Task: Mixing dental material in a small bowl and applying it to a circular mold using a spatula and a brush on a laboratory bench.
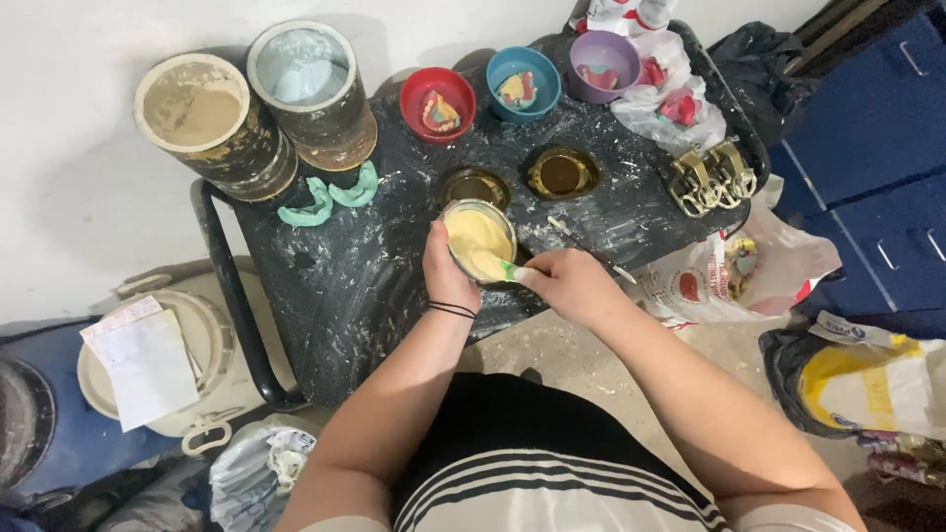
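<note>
Two hands work at the near edge of the black, plaster-spattered table (335, 296). Left hand (445, 271), black band at the wrist, fingers wrapped around the side of a small mixing bowl (480, 241) of pale yellow paste, which sits just in from that edge. Right hand (570, 281), fingers closed on a green-handled spatula (509, 271), blade in the paste at the bowl's near rim.

Judgement: keep the bowl pinned flat, work the blade against the wall, stay inside the rim to avoid spills.

Just beyond the bowl: two brass rings (517, 179). Left of them, two teal dental impressions (335, 195). Far edge: red, blue and purple bowls (522, 81) holding impressions. Far left corner: two large powder drums (258, 103). Right edge: brass clamps (709, 177).
</note>
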